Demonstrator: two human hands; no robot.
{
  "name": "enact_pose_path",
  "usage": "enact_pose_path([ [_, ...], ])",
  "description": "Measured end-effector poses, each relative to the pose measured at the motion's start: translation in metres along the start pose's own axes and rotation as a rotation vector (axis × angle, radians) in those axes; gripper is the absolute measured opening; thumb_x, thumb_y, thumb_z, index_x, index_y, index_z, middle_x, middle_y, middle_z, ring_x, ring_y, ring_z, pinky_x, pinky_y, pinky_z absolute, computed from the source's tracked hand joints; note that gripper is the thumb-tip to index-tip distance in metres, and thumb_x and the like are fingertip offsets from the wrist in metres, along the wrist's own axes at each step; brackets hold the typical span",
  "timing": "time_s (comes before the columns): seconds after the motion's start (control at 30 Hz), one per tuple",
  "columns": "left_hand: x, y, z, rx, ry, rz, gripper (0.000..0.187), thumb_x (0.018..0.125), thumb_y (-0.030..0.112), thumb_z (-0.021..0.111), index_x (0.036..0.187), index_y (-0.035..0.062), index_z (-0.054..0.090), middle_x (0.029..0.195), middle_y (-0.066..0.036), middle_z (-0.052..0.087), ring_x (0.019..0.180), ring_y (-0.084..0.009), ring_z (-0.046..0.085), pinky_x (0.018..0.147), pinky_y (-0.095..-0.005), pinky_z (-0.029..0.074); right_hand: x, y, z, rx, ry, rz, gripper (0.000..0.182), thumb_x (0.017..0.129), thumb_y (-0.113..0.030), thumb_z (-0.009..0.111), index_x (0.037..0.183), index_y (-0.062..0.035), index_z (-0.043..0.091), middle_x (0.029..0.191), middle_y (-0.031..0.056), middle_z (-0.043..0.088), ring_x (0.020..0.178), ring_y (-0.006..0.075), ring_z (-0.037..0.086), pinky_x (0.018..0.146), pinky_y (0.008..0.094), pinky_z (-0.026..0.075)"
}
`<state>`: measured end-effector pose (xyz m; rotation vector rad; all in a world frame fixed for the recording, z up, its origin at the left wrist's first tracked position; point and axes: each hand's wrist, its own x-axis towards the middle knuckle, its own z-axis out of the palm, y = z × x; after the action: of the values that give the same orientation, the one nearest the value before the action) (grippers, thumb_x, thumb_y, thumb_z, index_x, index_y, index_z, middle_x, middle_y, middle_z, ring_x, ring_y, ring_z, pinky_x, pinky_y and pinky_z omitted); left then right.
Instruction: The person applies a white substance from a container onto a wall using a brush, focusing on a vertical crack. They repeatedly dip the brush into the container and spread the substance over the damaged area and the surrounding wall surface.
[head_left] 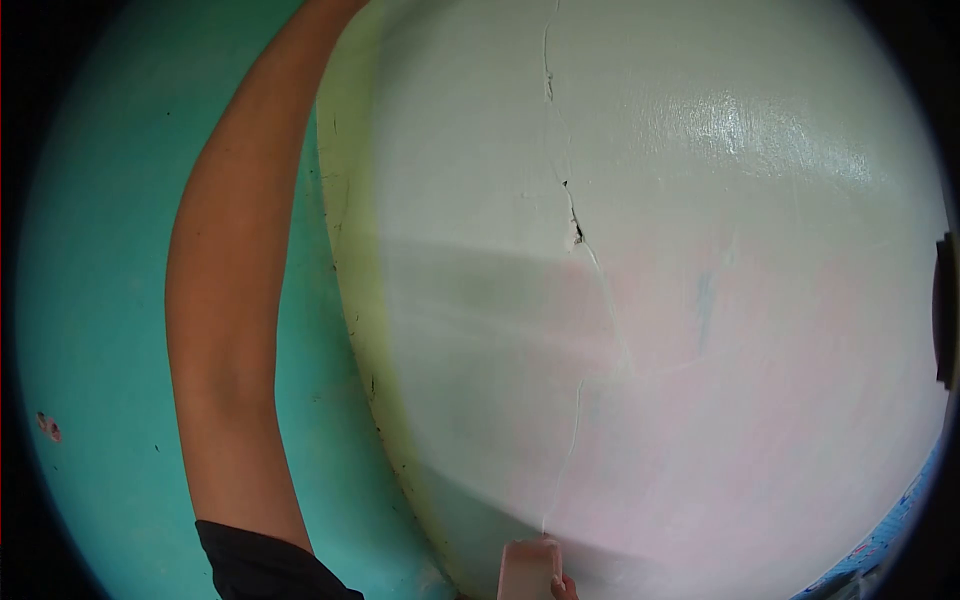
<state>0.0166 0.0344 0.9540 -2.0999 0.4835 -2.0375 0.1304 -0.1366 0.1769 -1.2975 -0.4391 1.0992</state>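
A bare forearm in a black sleeve reaches up the left side of the view; my left hand is beyond the top edge and cannot be seen. At the bottom edge, the fingertips of my right hand press on the side of a pale pink, flat-faced object, whose lower part is cut off. Behind it stands a whitish wall with pinkish patches. A thin crack runs down this wall, with a small dark chipped hole partway along it.
A green wall fills the left, with a chipped spot low down. A yellowish strip borders the whitish wall. At the right edge is a dark object, and a blue patterned surface shows at the lower right.
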Motion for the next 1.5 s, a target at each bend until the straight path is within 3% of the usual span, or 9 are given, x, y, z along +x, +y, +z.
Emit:
enact_pose_path([
  [0.13,-0.043,-0.027,0.026,0.161,0.079,0.506,0.029,0.093,0.028,0.065,0.105,0.0011,0.067,0.091,-0.006,0.068,0.083,-0.0129,0.065,0.071,-0.0287,0.055,-0.003,0.002,-0.001,0.002,0.004,0.011,0.085,0.092,-0.059,0.05,0.15,-0.0079,0.014,0.148,0.0229,0.03,0.134,0.0387,0.035,0.104,0.053,0.039],
  [0.23,-0.14,0.002,0.039,0.121,0.061,0.399,0.015,0.085,-0.001,0.067,0.1,0.0001,0.069,0.104,-0.014,0.07,0.091,-0.0195,0.069,0.078,-0.0283,0.054,-0.007,0.004,-0.004,0.006,0.001,0.023,0.085,0.092,-0.059,0.05,0.15,-0.0083,0.013,0.148,0.023,0.03,0.134,0.0388,0.035,0.104,0.0531,0.039],
  [0.3,-0.215,0.016,0.038,0.16,-0.013,0.509,0.03,0.074,-0.001,0.074,0.103,0.0038,0.069,0.107,-0.013,0.069,0.101,-0.026,0.067,0.085,-0.0329,0.055,-0.009,0.005,-0.007,0.009,0.001,0.032,0.085,0.093,-0.059,0.05,0.15,-0.0086,0.013,0.148,0.023,0.03,0.134,0.0389,0.035,0.104,0.0531,0.039],
  [0.43,-0.378,0.079,0.019,-0.021,-0.367,-0.021,0.029,0.076,0.008,0.077,0.104,0.0053,0.07,0.116,-0.014,0.065,0.104,-0.0298,0.065,0.081,-0.0359,0.059,-0.011,0.011,-0.013,0.014,0.007,0.034,0.084,0.093,-0.058,0.05,0.151,-0.0091,0.012,0.148,0.0231,0.03,0.134,0.0391,0.036,0.104,0.0532,0.038],
  [0.57,-0.45,0.124,0.002,-0.038,-0.405,0.314,0.029,0.077,0.015,0.078,0.102,0.0141,0.063,0.11,-0.007,0.067,0.093,-0.0207,0.069,0.068,-0.0284,0.059,-0.009,0.013,-0.017,0.018,0.013,0.048,0.084,0.093,-0.057,0.05,0.151,-0.0097,0.012,0.149,0.0232,0.03,0.134,0.0393,0.036,0.104,0.0534,0.038],
  [0.77,-0.403,0.119,0.0,-0.457,-0.798,-0.307,0.024,0.079,0.003,0.073,0.099,0.0117,0.064,0.103,-0.004,0.07,0.088,-0.0215,0.07,0.069,-0.0333,0.058,-0.01,0.014,-0.018,0.014,0.022,0.065,0.084,0.094,-0.056,0.05,0.151,-0.0106,0.01,0.149,0.0233,0.03,0.134,0.0396,0.036,0.104,0.0536,0.038],
  [0.97,-0.242,0.046,-0.004,-0.536,-0.534,-0.554,0.011,0.091,0.01,0.064,0.099,0.0025,0.066,0.095,-0.003,0.068,0.092,-0.0108,0.063,0.071,-0.0266,0.053,-0.011,0.01,-0.016,0.002,0.029,0.073,0.083,0.094,-0.055,0.05,0.151,-0.0114,0.009,0.149,0.0235,0.03,0.135,0.0399,0.036,0.104,0.0537,0.038],
  [1.4,-0.101,-0.039,-0.008,0.07,0.014,-0.064,0.037,0.093,0.038,0.063,0.11,0.0046,0.065,0.1,-0.009,0.068,0.092,-0.02,0.067,0.075,-0.0349,0.058,-0.026,0.006,-0.003,-0.004,0.072,0.126,0.082,0.095,-0.055,0.049,0.152,-0.0126,0.009,0.154,0.0205,0.023,0.14,0.0386,0.025,0.109,0.0557,0.029],
  [1.5,-0.185,-0.032,0.02,0.052,0.077,0.171,0.028,0.08,-0.007,0.064,0.106,0.0032,0.068,0.106,-0.014,0.07,0.099,-0.0226,0.068,0.085,-0.0301,0.053,-0.035,0.005,-0.006,-0.016,0.019,0.092,0.088,0.092,-0.059,0.05,0.151,-0.0077,0.01,0.15,0.0278,0.026,0.136,0.0432,0.032,0.107,0.0542,0.034],
])
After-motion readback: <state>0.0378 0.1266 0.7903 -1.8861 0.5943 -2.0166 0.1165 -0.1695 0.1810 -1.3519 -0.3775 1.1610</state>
